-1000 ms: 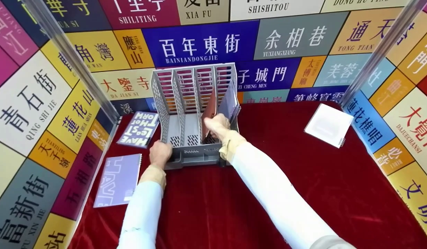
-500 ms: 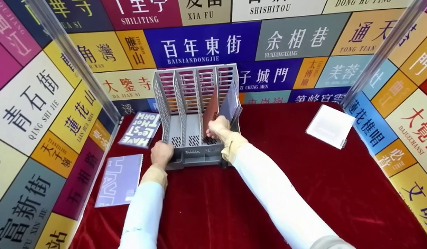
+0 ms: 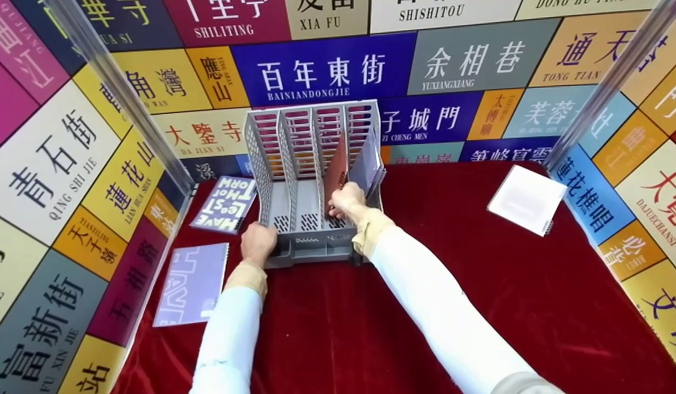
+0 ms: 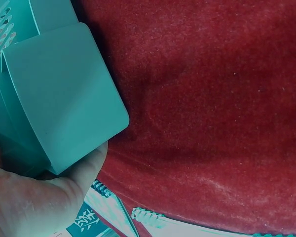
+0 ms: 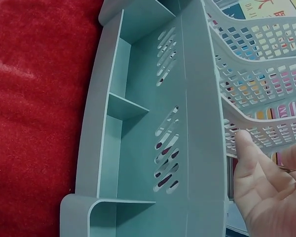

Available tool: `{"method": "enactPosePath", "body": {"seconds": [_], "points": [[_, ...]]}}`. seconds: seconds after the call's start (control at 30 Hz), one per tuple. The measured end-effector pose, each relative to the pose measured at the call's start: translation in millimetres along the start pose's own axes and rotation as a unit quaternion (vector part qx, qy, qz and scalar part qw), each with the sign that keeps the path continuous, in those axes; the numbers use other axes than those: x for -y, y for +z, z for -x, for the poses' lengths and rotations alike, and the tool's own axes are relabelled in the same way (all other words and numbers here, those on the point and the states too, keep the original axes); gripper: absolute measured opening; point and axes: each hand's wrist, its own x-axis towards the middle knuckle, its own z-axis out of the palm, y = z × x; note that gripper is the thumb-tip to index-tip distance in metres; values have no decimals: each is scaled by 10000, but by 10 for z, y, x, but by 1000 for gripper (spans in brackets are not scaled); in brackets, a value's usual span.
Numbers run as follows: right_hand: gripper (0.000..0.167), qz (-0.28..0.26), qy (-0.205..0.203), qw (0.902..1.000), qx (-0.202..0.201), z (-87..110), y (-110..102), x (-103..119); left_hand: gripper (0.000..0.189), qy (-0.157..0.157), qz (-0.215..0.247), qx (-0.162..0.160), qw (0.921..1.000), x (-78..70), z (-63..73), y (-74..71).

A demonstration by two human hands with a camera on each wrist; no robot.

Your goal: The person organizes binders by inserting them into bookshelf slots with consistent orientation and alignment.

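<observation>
A grey file rack (image 3: 294, 249) with upright perforated dividers stands against the back wall. At its front left corner my left hand (image 3: 258, 243) grips the rack; in the left wrist view the thumb and palm of that hand (image 4: 44, 200) lie around the corner. My right hand (image 3: 348, 200) is inside the third slot from the left, fingers curled at the near edge of a reddish-brown notebook (image 3: 336, 164) that leans there. From the right wrist, the thumb (image 5: 244, 140) lies by a divider, while the notebook is mostly hidden. Bluish-purple notebooks (image 3: 366, 161) fill the rightmost slot.
Left of the rack lie a purple notebook with white lettering (image 3: 224, 205) and, nearer, a lilac notebook (image 3: 191, 284). A white notebook (image 3: 526, 200) lies far right on the red cloth (image 3: 425, 262). Printed panels (image 3: 321, 71) enclose the back and sides.
The fingers of my right hand have shifted slightly down along the front of the reddish-brown notebook. My left hand stays on the rack's corner, and the rack has not visibly moved.
</observation>
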Motion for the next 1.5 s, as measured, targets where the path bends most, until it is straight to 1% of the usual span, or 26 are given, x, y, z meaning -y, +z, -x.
{"method": "enactPosePath", "body": {"seconds": [0.17, 0.27, 0.33, 0.57, 0.77, 0.83, 0.97, 1.03, 1.17, 1.3, 1.5], "points": [[31, -228, 59, 9996, 155, 34, -42, -24, 52, -7, -1, 4, 10000, -9, 12, -7], [31, -353, 83, 9992, 173, 47, -66, -40, 52, 16, 15, 18, 10000, -9, 4, -10], [31, -328, 94, 9993, 136, 54, -83, -49, 51, 24, 28, 26, 10000, -3, 0, -12], [30, 103, 1, 9999, 87, 84, -160, -64, 49, 78, 6, 35, 10000, -13, 32, -31], [27, 437, -68, 9990, -9, 142, -272, -13, 48, 105, 28, 39, 9999, -34, 54, -41], [30, 437, -106, 9990, -38, 164, -314, 15, 49, 95, 14, 25, 10000, -38, 53, -39], [43, 475, -151, 9987, -64, 194, -393, 69, 52, 81, 21, 12, 10000, -25, 41, -26], [44, 555, -170, 9983, -70, 199, -432, 92, 53, 72, 23, 16, 10000, -13, 38, -19], [36, 842, -294, 9960, -63, 215, -534, 147, 53, 42, 15, 28, 10000, 4, 35, -13], [26, 1204, -406, 9919, -45, 241, -680, 209, 53, 51, -14, 41, 10000, 1, 28, -20], [25, 1414, -416, 9890, -81, 264, -925, 259, 52, 64, -16, 95, 9999, 2, 4, -16]]}}
